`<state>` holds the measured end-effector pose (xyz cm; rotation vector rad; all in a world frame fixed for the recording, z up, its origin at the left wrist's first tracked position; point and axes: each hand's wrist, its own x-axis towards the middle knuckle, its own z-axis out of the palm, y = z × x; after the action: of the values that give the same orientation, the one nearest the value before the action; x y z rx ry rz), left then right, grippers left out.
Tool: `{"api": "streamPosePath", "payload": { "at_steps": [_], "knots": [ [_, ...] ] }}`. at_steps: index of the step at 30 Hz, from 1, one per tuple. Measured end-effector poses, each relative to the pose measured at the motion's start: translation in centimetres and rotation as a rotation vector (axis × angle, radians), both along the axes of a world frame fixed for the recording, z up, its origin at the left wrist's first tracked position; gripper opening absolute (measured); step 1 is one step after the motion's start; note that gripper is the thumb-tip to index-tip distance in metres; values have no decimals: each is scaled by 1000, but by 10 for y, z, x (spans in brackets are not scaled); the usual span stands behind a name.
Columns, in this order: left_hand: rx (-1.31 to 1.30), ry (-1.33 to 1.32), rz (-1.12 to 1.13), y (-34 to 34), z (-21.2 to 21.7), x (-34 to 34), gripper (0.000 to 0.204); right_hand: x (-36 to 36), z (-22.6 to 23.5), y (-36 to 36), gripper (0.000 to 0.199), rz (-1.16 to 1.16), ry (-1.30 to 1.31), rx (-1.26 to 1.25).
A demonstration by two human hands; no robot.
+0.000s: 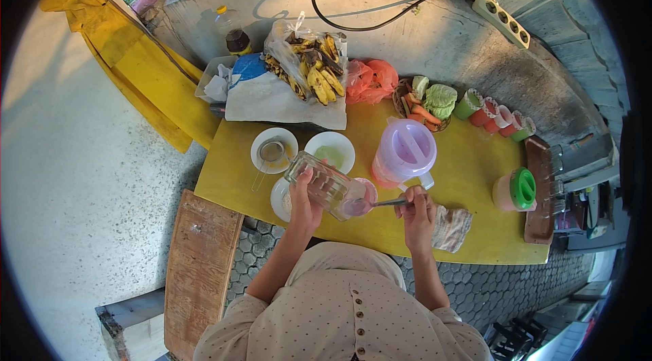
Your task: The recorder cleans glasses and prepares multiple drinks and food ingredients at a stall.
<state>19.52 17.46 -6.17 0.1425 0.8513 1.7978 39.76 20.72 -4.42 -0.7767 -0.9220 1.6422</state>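
Note:
My left hand (305, 201) is wrapped around a clear glass jar (324, 184), tilted so its mouth faces right. In my right hand (419, 215) is a metal spoon (389, 203), its bowl end at the jar's mouth. What the spoon carries is too small to tell. Just behind the mouth shows a pink cup (370, 189), partly hidden. Left of the jar, a white bowl (277, 201) is partly covered by my hand. Beyond stand a bowl with a strainer (272, 151) over it and a bowl (345, 147) with something pale green inside.
A lilac-lidded pitcher (407, 150) stands close beyond my right hand, a folded cloth (451, 228) beside it. Farther back are bananas (322, 82), a red plastic bag (371, 80) and a vegetable basket (401, 106). A green-lidded jug (521, 188) and brown tray (538, 222) stand right.

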Motion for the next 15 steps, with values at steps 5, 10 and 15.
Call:
{"api": "streamPosePath", "payload": {
  "at_steps": [5, 10, 15],
  "knots": [
    [55, 1, -22, 1, 1, -1, 38, -1, 5, 1, 24, -36, 9, 15],
    [19, -7, 22, 1, -3, -2, 39, -4, 4, -2, 21, -95, 0, 27],
    [-32, -15, 31, 2, 3, 1, 51, -3, 4, -15, 27, 82, -277, 309]
  ]
}}
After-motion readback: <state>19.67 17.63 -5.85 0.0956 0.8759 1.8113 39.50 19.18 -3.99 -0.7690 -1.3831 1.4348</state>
